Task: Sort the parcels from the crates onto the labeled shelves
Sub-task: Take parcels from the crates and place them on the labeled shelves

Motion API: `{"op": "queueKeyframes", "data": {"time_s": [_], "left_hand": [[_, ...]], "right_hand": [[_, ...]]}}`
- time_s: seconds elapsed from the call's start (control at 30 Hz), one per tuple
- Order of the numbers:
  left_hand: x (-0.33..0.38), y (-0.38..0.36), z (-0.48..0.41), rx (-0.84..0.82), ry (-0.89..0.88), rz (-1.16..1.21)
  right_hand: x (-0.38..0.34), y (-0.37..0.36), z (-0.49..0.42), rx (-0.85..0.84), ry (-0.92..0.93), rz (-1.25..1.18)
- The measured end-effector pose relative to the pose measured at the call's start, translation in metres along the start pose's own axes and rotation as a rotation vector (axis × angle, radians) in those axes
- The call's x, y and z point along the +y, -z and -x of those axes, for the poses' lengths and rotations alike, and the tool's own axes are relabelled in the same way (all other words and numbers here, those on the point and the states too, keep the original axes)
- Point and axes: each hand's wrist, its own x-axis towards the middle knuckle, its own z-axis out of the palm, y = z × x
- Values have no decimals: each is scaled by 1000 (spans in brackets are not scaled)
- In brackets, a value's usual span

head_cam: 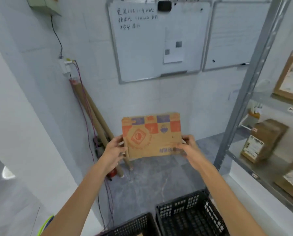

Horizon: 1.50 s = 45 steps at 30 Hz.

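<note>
currently a person stands facing a pale wall and holds a flat cardboard parcel (pixel 151 136) out in front of the chest at arm's length. the left hand (pixel 114 148) grips the parcel's left edge and the right hand (pixel 187 146) grips its lower right corner, fingers wrapped round the cardboard. the parcel is upright, its face printed with orange and purple squares, turned toward the camera as if being read. it is in the air, well above two black plastic crates (pixel 190 215) that sit on the floor near the person's feet. a whiteboard (pixel 157 40) with handwriting hangs on the wall behind. to the right stands a metal shelf unit (pixel 251 92) whose shelves already carry several brown boxes (pixel 263 140) and small white tags (pixel 291 109); the writing on them is too small to read. the step in hand looks like checking the parcel before placing it. the next move probably calls for turning right and matching the parcel to a shelf tag.
</note>
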Motion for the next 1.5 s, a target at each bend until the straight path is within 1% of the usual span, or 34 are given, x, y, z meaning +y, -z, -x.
{"op": "queueKeyframes", "data": {"time_s": [0.1,0.2,0.27,0.33,0.43,0.57,0.63,0.7,0.83,0.9,0.97,1.03,1.13,1.33,1.5], "left_hand": [[7,-26,0,-39,-39,76],[10,-51,-5,-85,20,269],[12,-70,-7,-86,45,312],[14,-87,-5,-91,63,267],[13,-105,-4,-154,52,166],[12,-112,-6,-256,56,106],[12,-113,-7,-317,52,70],[10,-111,-8,-376,56,77],[2,-102,-11,-530,90,181],[-2,-101,-13,-558,120,270],[-3,-104,-11,-528,133,312],[-6,-108,-10,-526,116,265],[-6,-112,-7,-602,99,164],[-8,-123,0,-733,86,73],[0,-132,16,-846,78,62]], "right_hand": [[-13,32,20,12,-13,-151],[-24,60,34,65,-47,-317],[-31,75,39,125,-50,-324],[-36,84,42,181,-48,-260],[-41,91,50,202,-50,-146],[-24,113,42,242,11,-107],[-41,100,65,253,19,-78],[-46,96,74,269,49,-142],[-45,97,87,243,104,-318],[-36,97,92,280,102,-346],[-30,94,98,310,101,-322],[-25,90,104,345,126,-288],[-20,89,113,422,180,-244],[-22,92,138,470,330,-214],[-20,93,158,499,389,-201]]}}
